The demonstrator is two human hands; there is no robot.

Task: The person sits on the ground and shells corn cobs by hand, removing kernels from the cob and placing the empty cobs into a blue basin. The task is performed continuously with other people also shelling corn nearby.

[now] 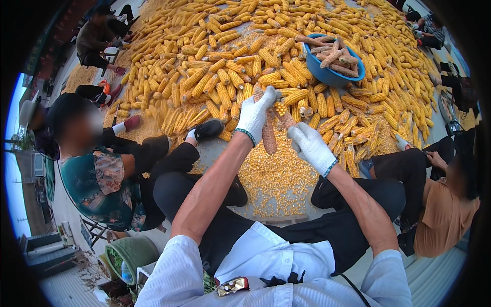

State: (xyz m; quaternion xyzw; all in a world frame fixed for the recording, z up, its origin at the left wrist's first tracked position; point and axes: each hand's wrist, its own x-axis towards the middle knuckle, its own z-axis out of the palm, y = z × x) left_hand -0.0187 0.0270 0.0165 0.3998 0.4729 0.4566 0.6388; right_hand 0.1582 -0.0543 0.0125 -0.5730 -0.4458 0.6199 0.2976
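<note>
Corn shelling by hand looks like the step underway, with one ear well along. The left hand (257,113), in a white glove, has its fingers wrapped around a bare reddish cob (269,136), which hangs nearly upright and points down toward the person's lap. The right hand (311,146), gloved too, has its fingers closed on the lower end of a partly shelled ear (285,119). That ear slants up toward the left thumb, just in front of the big pile of yellow ears (225,94); a patch of kernels remains at its upper end, while the part near the right hand looks stripped. The bare cob probably serves as a rubbing tool, though whether the two cobs press together right now is hard to tell.

Loose kernels (276,179) lie spread on the ground below, between the person's legs. Beyond the right hand, a blue basin (327,77) sits on the pile, filled with stripped cobs (337,59).

The next move seems to call for a firm hold on both pieces and a twist or push that works the last kernels loose over the spread. After that, the stripped cob would most sensibly join the others in the basin.
</note>
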